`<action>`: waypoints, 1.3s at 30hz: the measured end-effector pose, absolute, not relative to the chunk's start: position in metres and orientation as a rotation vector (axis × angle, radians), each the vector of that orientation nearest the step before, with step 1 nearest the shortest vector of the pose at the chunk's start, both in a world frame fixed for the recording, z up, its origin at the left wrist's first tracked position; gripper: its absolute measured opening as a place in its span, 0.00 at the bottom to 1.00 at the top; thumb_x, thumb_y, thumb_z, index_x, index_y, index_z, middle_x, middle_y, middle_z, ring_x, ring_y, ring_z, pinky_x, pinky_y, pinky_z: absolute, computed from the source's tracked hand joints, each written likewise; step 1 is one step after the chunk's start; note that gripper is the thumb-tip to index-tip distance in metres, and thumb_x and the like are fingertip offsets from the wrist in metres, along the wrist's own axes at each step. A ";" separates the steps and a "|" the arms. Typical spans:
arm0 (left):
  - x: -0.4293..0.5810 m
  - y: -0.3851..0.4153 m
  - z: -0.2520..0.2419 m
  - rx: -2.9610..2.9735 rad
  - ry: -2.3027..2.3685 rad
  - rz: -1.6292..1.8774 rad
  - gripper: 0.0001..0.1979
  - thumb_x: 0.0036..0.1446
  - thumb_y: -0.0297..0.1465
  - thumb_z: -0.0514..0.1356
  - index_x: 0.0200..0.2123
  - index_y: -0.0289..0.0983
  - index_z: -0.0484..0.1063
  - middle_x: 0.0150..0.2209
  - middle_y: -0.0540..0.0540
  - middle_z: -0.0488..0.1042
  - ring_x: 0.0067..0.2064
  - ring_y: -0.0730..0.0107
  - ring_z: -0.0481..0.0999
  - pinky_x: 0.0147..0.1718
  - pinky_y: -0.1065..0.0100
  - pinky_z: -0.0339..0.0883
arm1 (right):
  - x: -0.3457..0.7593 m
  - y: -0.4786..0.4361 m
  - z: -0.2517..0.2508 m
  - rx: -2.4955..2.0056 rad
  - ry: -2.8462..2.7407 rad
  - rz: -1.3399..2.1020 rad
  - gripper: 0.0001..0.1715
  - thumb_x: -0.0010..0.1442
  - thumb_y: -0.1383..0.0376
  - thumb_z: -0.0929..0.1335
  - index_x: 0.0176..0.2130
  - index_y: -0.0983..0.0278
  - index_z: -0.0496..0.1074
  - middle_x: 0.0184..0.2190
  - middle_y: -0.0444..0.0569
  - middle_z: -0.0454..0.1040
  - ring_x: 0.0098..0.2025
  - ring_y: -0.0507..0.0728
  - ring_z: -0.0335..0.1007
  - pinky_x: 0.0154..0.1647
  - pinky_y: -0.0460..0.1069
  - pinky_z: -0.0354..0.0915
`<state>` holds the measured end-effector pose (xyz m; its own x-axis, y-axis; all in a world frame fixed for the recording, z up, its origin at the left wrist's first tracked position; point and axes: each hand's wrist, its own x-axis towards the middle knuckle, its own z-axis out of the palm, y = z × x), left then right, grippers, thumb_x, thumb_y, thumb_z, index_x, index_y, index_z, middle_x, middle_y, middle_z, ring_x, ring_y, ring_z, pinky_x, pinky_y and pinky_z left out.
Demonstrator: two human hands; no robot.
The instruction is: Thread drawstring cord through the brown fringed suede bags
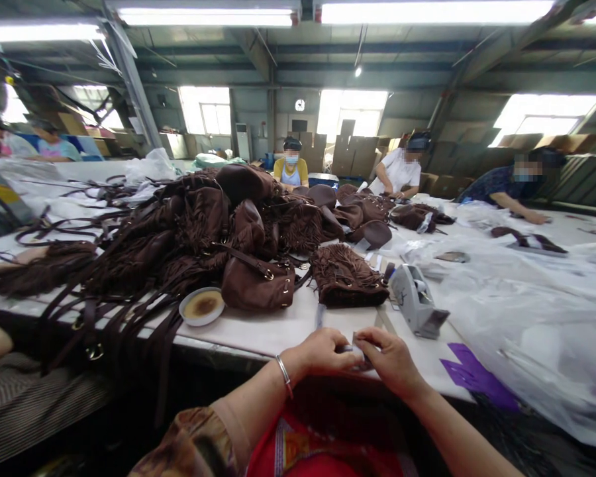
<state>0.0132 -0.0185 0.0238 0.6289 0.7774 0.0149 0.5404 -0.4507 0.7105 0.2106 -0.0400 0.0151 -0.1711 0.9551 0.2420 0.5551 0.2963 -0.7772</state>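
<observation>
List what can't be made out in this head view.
- The small item pinched between the left hand and right hand: fingers cover it and it is too small to identify.
- The brown bags heaped on the table: overlapping, so no count.
- The label dispenser: markings too small.
- The purple piece: lower end runs off the table edge.

item: small pale tag or label piece (356, 349), flat, light grey-white
state: mostly hidden; details too small to tell
pose: held just above the near edge of the bench, roughly level
hold: pinched between the fingers of the left hand (322, 351) and the right hand (390, 358), which meet over it
</observation>
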 end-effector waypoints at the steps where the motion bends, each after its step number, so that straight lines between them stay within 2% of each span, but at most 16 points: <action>1: 0.015 -0.019 0.021 2.119 1.054 0.459 0.19 0.59 0.41 0.57 0.26 0.32 0.76 0.22 0.52 0.67 0.25 0.76 0.61 0.25 0.71 0.51 | 0.210 -0.041 0.015 -1.361 -1.808 0.709 0.11 0.61 0.58 0.68 0.34 0.61 0.77 0.32 0.46 0.79 0.36 0.57 0.75 0.39 0.49 0.68; 4: 0.021 -0.019 0.015 2.059 1.101 0.483 0.19 0.58 0.40 0.58 0.23 0.32 0.74 0.19 0.53 0.63 0.24 0.77 0.59 0.25 0.71 0.51 | 0.210 -0.041 0.017 -1.396 -1.756 0.774 0.14 0.60 0.57 0.68 0.42 0.62 0.76 0.31 0.46 0.79 0.34 0.57 0.75 0.37 0.49 0.69; 6: 0.023 -0.019 0.016 2.096 1.085 0.491 0.17 0.57 0.39 0.60 0.22 0.32 0.75 0.20 0.53 0.65 0.25 0.77 0.60 0.26 0.71 0.52 | 0.213 -0.039 0.022 -1.405 -1.818 0.788 0.16 0.60 0.58 0.68 0.46 0.62 0.76 0.32 0.46 0.79 0.35 0.57 0.75 0.38 0.49 0.69; 9: 0.024 -0.019 0.020 2.217 1.082 0.482 0.16 0.57 0.38 0.61 0.24 0.33 0.77 0.24 0.50 0.69 0.27 0.76 0.62 0.28 0.71 0.53 | 0.218 -0.035 0.036 -1.359 -2.037 0.715 0.11 0.62 0.61 0.66 0.38 0.61 0.78 0.34 0.46 0.80 0.37 0.56 0.74 0.42 0.50 0.67; 11: 0.025 -0.020 0.023 2.269 1.091 0.468 0.15 0.57 0.39 0.62 0.26 0.34 0.78 0.26 0.49 0.72 0.28 0.75 0.63 0.29 0.71 0.54 | 0.221 -0.032 0.046 -1.323 -2.176 0.622 0.11 0.62 0.65 0.65 0.33 0.61 0.78 0.33 0.47 0.78 0.37 0.55 0.73 0.41 0.49 0.65; 15: 0.029 -0.020 0.022 2.286 1.108 0.473 0.15 0.57 0.39 0.62 0.26 0.34 0.79 0.26 0.48 0.73 0.27 0.75 0.63 0.28 0.70 0.53 | 0.218 -0.034 0.055 -1.248 -2.404 0.217 0.13 0.62 0.69 0.65 0.28 0.63 0.75 0.29 0.48 0.72 0.34 0.55 0.68 0.37 0.50 0.61; 18: 0.031 -0.018 0.018 2.285 1.112 0.490 0.17 0.58 0.39 0.61 0.24 0.33 0.78 0.24 0.48 0.73 0.25 0.75 0.62 0.26 0.70 0.52 | 0.216 -0.041 0.050 -1.056 -2.530 -0.194 0.14 0.64 0.69 0.66 0.27 0.64 0.72 0.28 0.49 0.70 0.33 0.57 0.62 0.37 0.52 0.57; 20: 0.030 -0.017 0.018 2.301 1.102 0.475 0.18 0.59 0.40 0.60 0.24 0.33 0.78 0.23 0.47 0.73 0.25 0.75 0.62 0.26 0.70 0.51 | 0.217 -0.046 0.046 -0.926 -2.588 -0.312 0.12 0.66 0.68 0.65 0.29 0.64 0.72 0.28 0.50 0.69 0.33 0.58 0.60 0.37 0.53 0.56; 23: 0.028 -0.019 0.021 2.337 1.089 0.445 0.18 0.59 0.40 0.60 0.26 0.33 0.80 0.24 0.46 0.74 0.25 0.74 0.63 0.27 0.69 0.51 | 0.224 -0.047 0.046 -0.840 -2.668 -0.169 0.12 0.68 0.68 0.63 0.33 0.64 0.73 0.31 0.50 0.71 0.35 0.58 0.62 0.38 0.53 0.57; 26: 0.030 -0.023 0.026 2.372 1.086 0.437 0.16 0.58 0.41 0.61 0.30 0.36 0.82 0.27 0.45 0.76 0.27 0.71 0.66 0.27 0.69 0.52 | 0.230 -0.040 0.054 -0.933 -2.628 0.191 0.15 0.67 0.68 0.63 0.30 0.64 0.73 0.31 0.49 0.72 0.37 0.56 0.66 0.40 0.51 0.60; 31: 0.034 -0.029 0.033 2.479 1.064 0.391 0.13 0.57 0.40 0.62 0.34 0.37 0.83 0.29 0.45 0.75 0.30 0.67 0.70 0.28 0.67 0.55 | 0.230 -0.024 0.068 -1.266 -2.459 0.698 0.11 0.56 0.73 0.68 0.24 0.63 0.75 0.26 0.44 0.73 0.31 0.53 0.70 0.35 0.47 0.62; 35: 0.032 -0.030 0.035 2.548 1.047 0.368 0.14 0.58 0.40 0.62 0.35 0.38 0.82 0.31 0.44 0.77 0.32 0.64 0.73 0.31 0.67 0.58 | 0.227 -0.020 0.066 -1.358 -2.442 0.701 0.08 0.51 0.73 0.70 0.30 0.62 0.79 0.28 0.44 0.75 0.32 0.53 0.70 0.34 0.46 0.61; 39: 0.032 -0.030 0.034 2.600 1.057 0.364 0.14 0.59 0.41 0.61 0.34 0.37 0.82 0.31 0.43 0.77 0.33 0.62 0.74 0.33 0.66 0.60 | 0.227 -0.020 0.060 -1.301 -2.590 0.676 0.09 0.54 0.71 0.69 0.29 0.60 0.80 0.29 0.44 0.73 0.32 0.53 0.70 0.34 0.46 0.59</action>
<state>0.0319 -0.0302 0.0338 0.6955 0.7091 0.1165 0.6301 -0.6797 0.3754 0.2269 -0.0201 0.0603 -0.6069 0.7929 -0.0542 0.7184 0.5180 -0.4643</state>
